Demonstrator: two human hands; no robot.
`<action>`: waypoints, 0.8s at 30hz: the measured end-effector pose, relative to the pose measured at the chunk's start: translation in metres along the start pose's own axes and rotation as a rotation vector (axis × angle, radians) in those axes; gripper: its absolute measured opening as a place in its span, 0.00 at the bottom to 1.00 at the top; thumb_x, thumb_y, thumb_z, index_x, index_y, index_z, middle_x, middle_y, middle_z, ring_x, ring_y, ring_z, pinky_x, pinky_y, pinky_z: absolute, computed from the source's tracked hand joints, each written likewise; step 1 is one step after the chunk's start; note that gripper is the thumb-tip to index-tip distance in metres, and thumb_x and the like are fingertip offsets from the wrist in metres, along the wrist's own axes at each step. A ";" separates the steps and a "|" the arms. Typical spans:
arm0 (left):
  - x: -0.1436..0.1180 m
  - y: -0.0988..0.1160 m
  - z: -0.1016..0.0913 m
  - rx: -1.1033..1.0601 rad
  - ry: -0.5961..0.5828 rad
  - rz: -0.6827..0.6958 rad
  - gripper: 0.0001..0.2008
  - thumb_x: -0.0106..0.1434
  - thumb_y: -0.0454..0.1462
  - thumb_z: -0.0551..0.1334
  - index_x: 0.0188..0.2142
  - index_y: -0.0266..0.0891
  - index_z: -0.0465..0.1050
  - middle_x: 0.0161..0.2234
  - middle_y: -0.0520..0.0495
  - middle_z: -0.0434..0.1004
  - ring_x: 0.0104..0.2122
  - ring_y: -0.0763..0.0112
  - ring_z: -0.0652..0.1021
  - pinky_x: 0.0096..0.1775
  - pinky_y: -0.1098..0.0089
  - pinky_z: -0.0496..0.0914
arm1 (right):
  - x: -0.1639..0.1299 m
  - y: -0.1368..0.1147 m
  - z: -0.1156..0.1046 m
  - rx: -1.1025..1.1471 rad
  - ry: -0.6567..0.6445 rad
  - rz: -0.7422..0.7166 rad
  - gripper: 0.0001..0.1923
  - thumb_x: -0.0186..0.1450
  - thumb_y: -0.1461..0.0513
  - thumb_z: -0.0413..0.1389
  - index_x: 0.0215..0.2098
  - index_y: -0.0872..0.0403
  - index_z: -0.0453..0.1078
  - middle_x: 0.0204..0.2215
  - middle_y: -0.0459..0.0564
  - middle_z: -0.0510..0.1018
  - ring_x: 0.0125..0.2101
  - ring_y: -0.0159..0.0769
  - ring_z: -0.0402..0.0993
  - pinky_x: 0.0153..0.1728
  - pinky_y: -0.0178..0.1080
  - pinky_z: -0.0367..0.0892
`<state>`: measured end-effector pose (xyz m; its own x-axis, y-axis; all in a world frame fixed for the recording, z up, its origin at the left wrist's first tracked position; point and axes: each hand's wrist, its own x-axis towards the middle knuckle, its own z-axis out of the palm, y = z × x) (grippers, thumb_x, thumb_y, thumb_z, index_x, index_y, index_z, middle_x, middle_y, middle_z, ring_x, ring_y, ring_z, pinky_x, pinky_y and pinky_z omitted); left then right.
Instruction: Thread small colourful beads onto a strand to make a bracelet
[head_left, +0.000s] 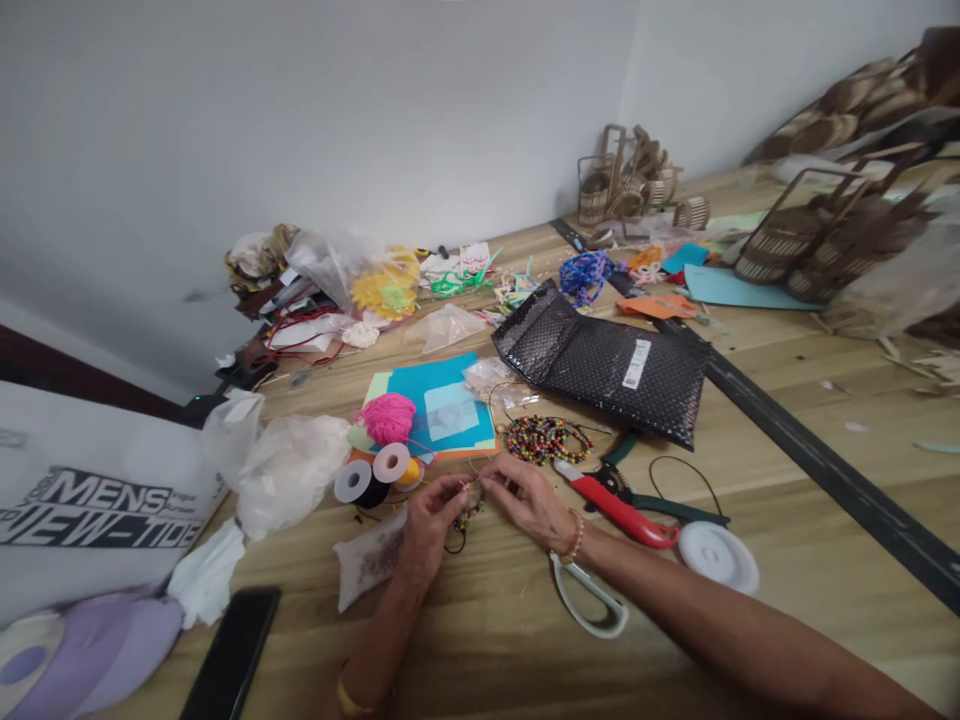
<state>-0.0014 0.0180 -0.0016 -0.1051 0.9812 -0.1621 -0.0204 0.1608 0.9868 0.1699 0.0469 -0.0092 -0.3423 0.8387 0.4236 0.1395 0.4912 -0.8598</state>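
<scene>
A: Item in hand?

B: One small beaded piece, pinched between left hand and right hand, low over the counter. Fingertips closed on it; best kept close together, cord taut.

A: Stock nearby?

B: One bead heap at 1 o'clock of the hands. Two tape spools at 10. One pink yarn ball at 11. One red cutter and one scissors at 3 to 5.
</scene>
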 end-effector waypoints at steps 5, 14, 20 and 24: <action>-0.001 0.002 0.001 0.046 0.006 0.018 0.09 0.49 0.39 0.70 0.29 0.36 0.77 0.22 0.51 0.75 0.25 0.73 0.73 0.31 0.72 0.69 | -0.001 -0.001 0.000 0.045 0.012 -0.029 0.13 0.71 0.57 0.49 0.33 0.55 0.69 0.28 0.49 0.74 0.30 0.33 0.69 0.33 0.34 0.65; -0.005 0.006 0.005 -0.187 -0.108 -0.051 0.14 0.48 0.43 0.71 0.28 0.36 0.73 0.21 0.53 0.72 0.21 0.75 0.69 0.27 0.72 0.64 | -0.001 -0.004 -0.001 0.082 0.008 0.040 0.13 0.70 0.57 0.49 0.33 0.55 0.70 0.28 0.49 0.76 0.29 0.33 0.71 0.30 0.33 0.65; -0.008 0.006 0.006 -0.264 -0.160 -0.119 0.16 0.49 0.45 0.71 0.28 0.36 0.70 0.23 0.50 0.74 0.21 0.76 0.70 0.26 0.73 0.63 | -0.001 -0.001 0.000 0.045 0.014 0.042 0.11 0.69 0.59 0.49 0.34 0.55 0.70 0.28 0.49 0.77 0.29 0.33 0.71 0.31 0.33 0.66; -0.010 0.007 0.006 -0.249 -0.184 -0.131 0.16 0.47 0.44 0.72 0.26 0.36 0.70 0.22 0.52 0.73 0.21 0.76 0.70 0.27 0.73 0.64 | -0.001 -0.002 -0.002 0.034 0.001 0.023 0.11 0.69 0.60 0.49 0.34 0.55 0.70 0.28 0.49 0.77 0.29 0.33 0.71 0.31 0.33 0.65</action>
<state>0.0058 0.0103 0.0069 0.0951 0.9604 -0.2617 -0.2667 0.2779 0.9228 0.1714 0.0455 -0.0076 -0.3386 0.8499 0.4037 0.1156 0.4634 -0.8786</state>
